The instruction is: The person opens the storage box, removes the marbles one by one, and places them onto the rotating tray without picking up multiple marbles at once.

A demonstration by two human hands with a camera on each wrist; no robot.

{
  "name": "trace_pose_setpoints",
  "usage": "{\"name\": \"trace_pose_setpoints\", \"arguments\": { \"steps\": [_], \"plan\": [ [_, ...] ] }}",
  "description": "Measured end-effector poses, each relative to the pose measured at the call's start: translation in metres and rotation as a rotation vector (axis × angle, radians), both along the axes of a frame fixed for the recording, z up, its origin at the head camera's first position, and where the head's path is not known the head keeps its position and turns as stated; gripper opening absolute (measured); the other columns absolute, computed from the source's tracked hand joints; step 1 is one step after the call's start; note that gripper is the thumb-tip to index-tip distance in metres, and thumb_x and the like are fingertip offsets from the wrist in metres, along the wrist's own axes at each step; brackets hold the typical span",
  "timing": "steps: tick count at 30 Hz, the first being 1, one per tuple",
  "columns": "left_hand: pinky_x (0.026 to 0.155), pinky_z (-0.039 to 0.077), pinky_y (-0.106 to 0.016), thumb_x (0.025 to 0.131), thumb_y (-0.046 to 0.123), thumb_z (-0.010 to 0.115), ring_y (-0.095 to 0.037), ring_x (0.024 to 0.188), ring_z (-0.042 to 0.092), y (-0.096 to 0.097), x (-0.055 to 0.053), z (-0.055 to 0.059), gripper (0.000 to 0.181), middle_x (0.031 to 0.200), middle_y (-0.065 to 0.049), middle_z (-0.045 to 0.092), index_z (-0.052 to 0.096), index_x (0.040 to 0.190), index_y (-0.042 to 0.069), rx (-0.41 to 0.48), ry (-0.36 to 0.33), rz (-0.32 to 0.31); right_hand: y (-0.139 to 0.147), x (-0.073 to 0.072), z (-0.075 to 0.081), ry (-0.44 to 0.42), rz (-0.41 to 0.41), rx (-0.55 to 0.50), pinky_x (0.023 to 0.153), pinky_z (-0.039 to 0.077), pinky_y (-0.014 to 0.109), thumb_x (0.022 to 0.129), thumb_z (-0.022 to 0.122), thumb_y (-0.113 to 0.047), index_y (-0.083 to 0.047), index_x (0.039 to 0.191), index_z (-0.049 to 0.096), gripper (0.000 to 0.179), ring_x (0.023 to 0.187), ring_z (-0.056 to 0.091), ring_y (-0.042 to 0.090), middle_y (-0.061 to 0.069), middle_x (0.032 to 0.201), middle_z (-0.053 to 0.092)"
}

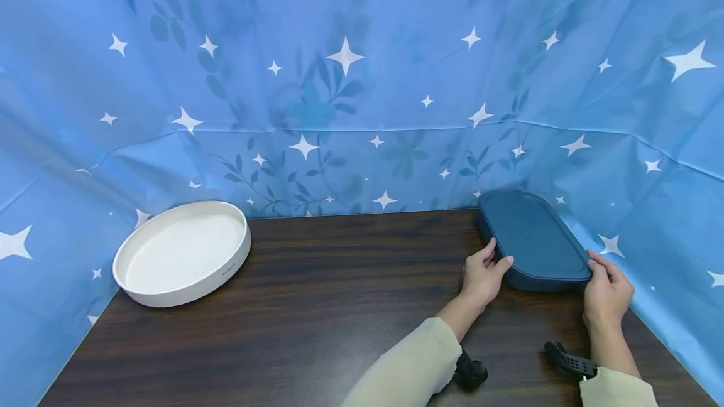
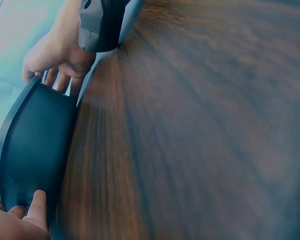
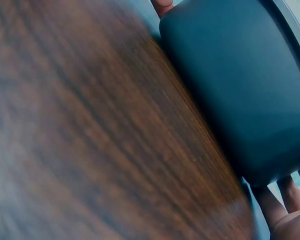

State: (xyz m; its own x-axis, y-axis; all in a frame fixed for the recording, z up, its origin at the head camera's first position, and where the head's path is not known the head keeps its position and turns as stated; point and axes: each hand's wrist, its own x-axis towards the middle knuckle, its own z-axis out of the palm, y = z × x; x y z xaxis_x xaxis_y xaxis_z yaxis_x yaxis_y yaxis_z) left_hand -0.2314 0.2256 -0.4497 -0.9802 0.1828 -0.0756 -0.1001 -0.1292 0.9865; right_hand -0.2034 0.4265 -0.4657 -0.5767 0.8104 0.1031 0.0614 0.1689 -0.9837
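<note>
A shallow dark blue box (image 1: 537, 231) with rounded corners and a flat lidded-looking top sits at the table's back right. My left hand (image 1: 482, 274) holds its near left corner, with the thumb along the front edge and a finger at the left side. At the near right corner, my right hand (image 1: 608, 291) grips the rim, thumb and fingers around the edge. In the left wrist view the box's front wall (image 2: 37, 145) shows between both hands. The right wrist view shows the same wall (image 3: 240, 90) close to the tabletop; some fingers are hidden behind the box.
A round white tray (image 1: 181, 250) with a low rim stands at the back left of the dark wooden table (image 1: 317, 306). A blue star-patterned cloth (image 1: 362, 99) hangs along the back and both sides. Black devices (image 1: 571, 363) are strapped to both wrists.
</note>
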Motion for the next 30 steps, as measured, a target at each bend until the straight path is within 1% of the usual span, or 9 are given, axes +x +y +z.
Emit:
{"name": "trace_pose_setpoints", "arguments": {
  "steps": [4, 6, 7, 9, 11, 13, 16, 22, 30],
  "plan": [
    [0.106, 0.052, -0.025, 0.093, 0.018, 0.072, -0.014, 0.133, 0.059, -0.005, -0.001, 0.000, 0.049, 0.146, 0.002, 0.060, 0.062, 0.141, 0.023, 0.025, 0.011, -0.001, -0.002, -0.002, 0.003, -0.012, 0.011, -0.015, 0.109, 0.036, 0.018, 0.102, 0.050, -0.020, -0.018, 0.134, 0.068, 0.037, 0.121, 0.052, 0.001, -0.025, 0.113, 0.064],
    [0.105, 0.054, -0.028, 0.093, 0.017, 0.072, -0.016, 0.133, 0.059, -0.008, -0.001, -0.001, 0.049, 0.145, -0.002, 0.061, 0.062, 0.140, 0.022, 0.046, 0.010, 0.000, -0.004, -0.002, 0.005, -0.014, 0.020, -0.017, 0.112, 0.035, 0.019, 0.101, 0.049, -0.019, -0.018, 0.134, 0.068, 0.037, 0.127, 0.050, 0.002, -0.023, 0.121, 0.064],
    [0.104, 0.055, -0.030, 0.093, 0.016, 0.072, -0.018, 0.133, 0.060, -0.009, -0.001, -0.001, 0.049, 0.145, -0.004, 0.061, 0.062, 0.140, 0.022, 0.059, 0.009, -0.001, -0.005, -0.003, 0.005, -0.014, 0.022, -0.013, 0.108, 0.037, 0.018, 0.101, 0.049, -0.019, -0.019, 0.133, 0.068, 0.037, 0.125, 0.051, 0.004, -0.023, 0.120, 0.065],
    [0.102, 0.057, -0.036, 0.092, 0.014, 0.072, -0.022, 0.132, 0.061, -0.012, -0.002, -0.002, 0.050, 0.144, -0.008, 0.061, 0.062, 0.141, 0.020, 0.089, 0.007, -0.003, -0.007, -0.004, 0.004, 0.005, 0.018, 0.009, 0.095, 0.039, 0.014, 0.099, 0.051, -0.017, -0.018, 0.129, 0.071, 0.035, 0.111, 0.054, 0.004, -0.026, 0.109, 0.068],
    [0.098, 0.059, -0.043, 0.092, 0.013, 0.072, -0.025, 0.130, 0.062, -0.016, -0.002, -0.003, 0.050, 0.144, -0.012, 0.061, 0.062, 0.141, 0.019, 0.112, -0.005, -0.006, -0.010, -0.004, 0.003, 0.032, 0.016, 0.031, 0.077, 0.040, 0.012, 0.097, 0.056, -0.016, -0.017, 0.123, 0.074, 0.032, 0.090, 0.055, 0.001, -0.031, 0.091, 0.067],
    [0.096, 0.060, -0.047, 0.092, 0.012, 0.072, -0.026, 0.129, 0.062, -0.020, -0.003, -0.003, 0.050, 0.143, -0.013, 0.061, 0.062, 0.140, 0.020, 0.124, -0.016, -0.008, -0.013, -0.005, 0.002, 0.060, 0.014, 0.064, 0.060, 0.037, 0.012, 0.095, 0.062, -0.016, -0.015, 0.118, 0.077, 0.028, 0.067, 0.049, -0.001, -0.035, 0.075, 0.063],
    [0.094, 0.060, -0.050, 0.092, 0.012, 0.072, -0.026, 0.129, 0.062, -0.027, -0.003, -0.004, 0.049, 0.144, -0.013, 0.060, 0.063, 0.140, 0.022, 0.137, -0.036, -0.008, -0.017, -0.005, 0.003, 0.082, 0.026, 0.085, 0.045, 0.037, 0.012, 0.092, 0.069, -0.018, -0.013, 0.115, 0.079, 0.025, 0.050, 0.045, -0.001, -0.034, 0.066, 0.062],
    [0.094, 0.058, -0.055, 0.093, 0.013, 0.071, -0.028, 0.131, 0.061, -0.040, -0.002, -0.003, 0.049, 0.146, -0.014, 0.058, 0.061, 0.141, 0.023, 0.171, -0.048, -0.010, -0.027, -0.008, 0.004, 0.058, 0.059, 0.102, 0.044, 0.039, 0.013, 0.094, 0.069, -0.022, -0.011, 0.119, 0.077, 0.029, 0.050, 0.045, 0.002, -0.028, 0.067, 0.060],
    [0.094, 0.058, -0.056, 0.092, 0.012, 0.072, -0.028, 0.130, 0.061, -0.052, 0.000, -0.004, 0.050, 0.146, -0.015, 0.058, 0.061, 0.140, 0.022, 0.168, -0.059, 0.018, -0.040, -0.008, 0.001, 0.021, 0.073, 0.119, 0.043, 0.040, 0.013, 0.095, 0.067, -0.023, -0.013, 0.120, 0.077, 0.029, 0.046, 0.045, 0.003, -0.023, 0.059, 0.056]
  ]
}}
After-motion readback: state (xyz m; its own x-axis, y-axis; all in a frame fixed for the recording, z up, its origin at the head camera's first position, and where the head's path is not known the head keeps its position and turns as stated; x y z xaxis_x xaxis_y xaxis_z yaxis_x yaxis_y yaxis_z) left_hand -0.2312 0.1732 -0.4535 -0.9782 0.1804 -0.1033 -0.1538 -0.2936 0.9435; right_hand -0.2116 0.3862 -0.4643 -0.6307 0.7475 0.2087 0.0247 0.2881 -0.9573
